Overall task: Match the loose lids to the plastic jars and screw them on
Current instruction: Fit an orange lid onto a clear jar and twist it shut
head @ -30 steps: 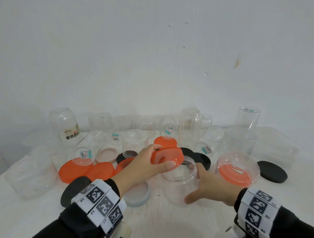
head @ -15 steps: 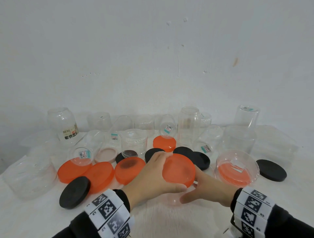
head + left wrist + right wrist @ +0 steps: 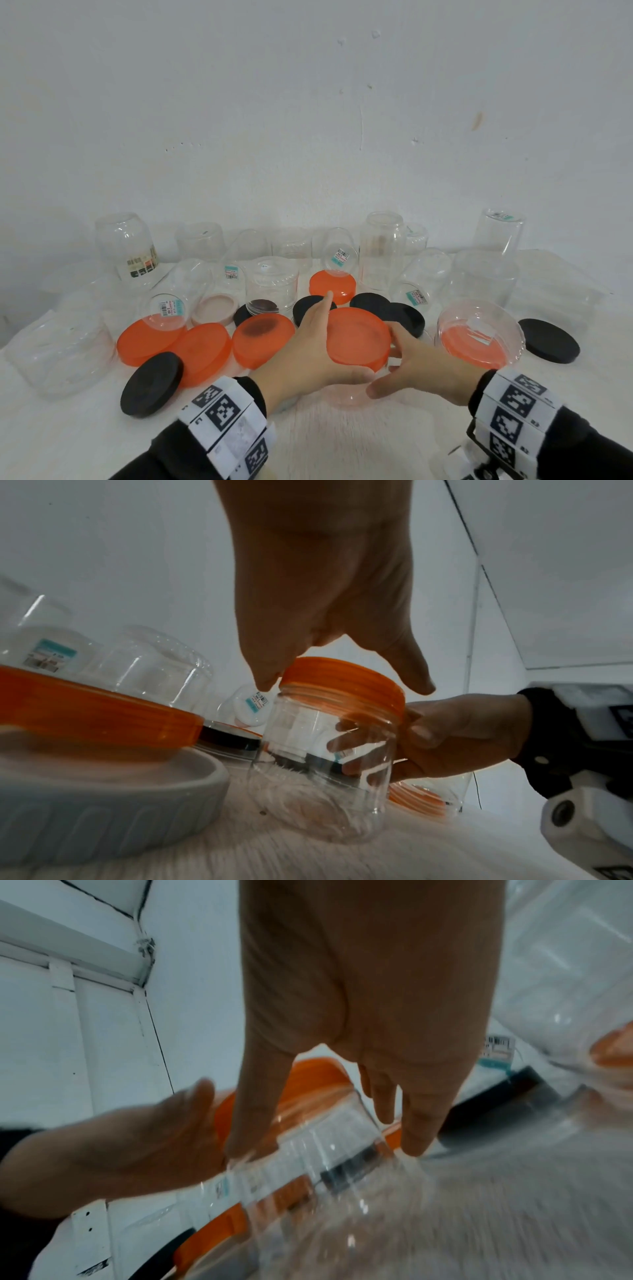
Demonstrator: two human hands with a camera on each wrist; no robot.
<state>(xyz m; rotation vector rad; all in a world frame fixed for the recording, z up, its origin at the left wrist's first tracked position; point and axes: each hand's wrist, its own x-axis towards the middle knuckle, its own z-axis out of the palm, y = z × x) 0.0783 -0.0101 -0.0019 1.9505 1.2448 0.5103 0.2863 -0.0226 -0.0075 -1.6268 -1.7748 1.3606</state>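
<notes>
Overhead, left hand (image 3: pixel 308 346) grips orange lid (image 3: pixel 358 337); wrist view shows right hand (image 3: pixel 455 734) gripping jar (image 3: pixel 325 772).

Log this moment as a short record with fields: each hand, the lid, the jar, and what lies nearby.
left hand: grips the rim of the orange lid
right hand: holds the clear jar by its side
lid state: on the jar's mouth, slightly tilted; tightness cannot be told
jar state: upright on the white table
nearby: loose orange lids, black lids, open clear jars
</notes>
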